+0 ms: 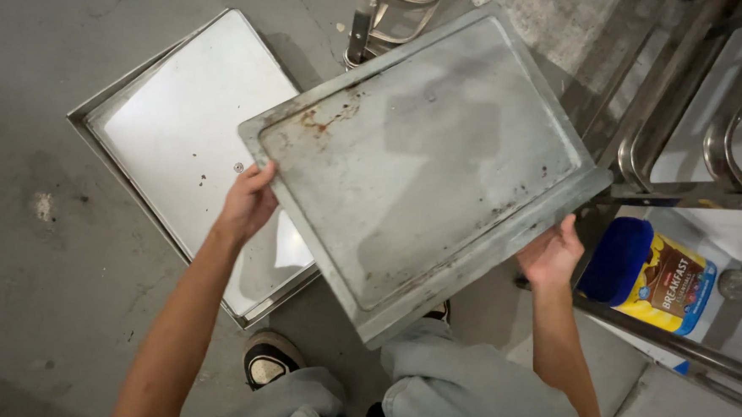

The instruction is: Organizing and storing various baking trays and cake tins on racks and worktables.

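I hold a large grey metal baking tray [424, 160] flat in front of me, stained with rust-brown marks near its far left corner and along its near edge. My left hand [247, 200] grips the tray's left edge, thumb on top. My right hand [550, 256] grips the near right edge from below. A second, cleaner shiny metal tray [180, 131] lies on the grey concrete floor under and to the left of the held one.
A stainless steel rack [688, 140] with rails stands at the right. A yellow and blue food package [651, 278] sits on its lower level. My knees in light grey trousers [454, 391] and a black and white shoe [268, 362] are below. A metal frame [390, 15] is at top centre.
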